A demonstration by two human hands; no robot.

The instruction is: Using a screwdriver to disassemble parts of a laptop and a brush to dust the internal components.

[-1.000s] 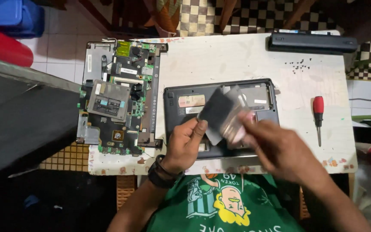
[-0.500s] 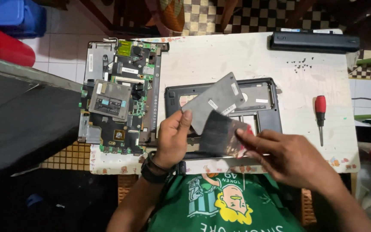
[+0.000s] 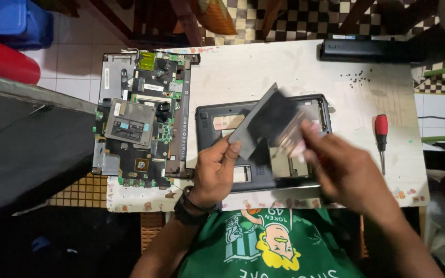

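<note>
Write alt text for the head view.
Two hands hold a dark flat panel tilted above an open laptop base on a white table: left hand at its lower edge, blurred right hand at its right side. A bare circuit board lies left, a red screwdriver right.

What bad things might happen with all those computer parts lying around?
The loose little screws near the table's far edge might roll off and get lost. The bare green circuit board lies uncovered at the table's left edge, so a bump may damage it. The dark panel, blurred between the left hand and right hand, might slip.
</note>
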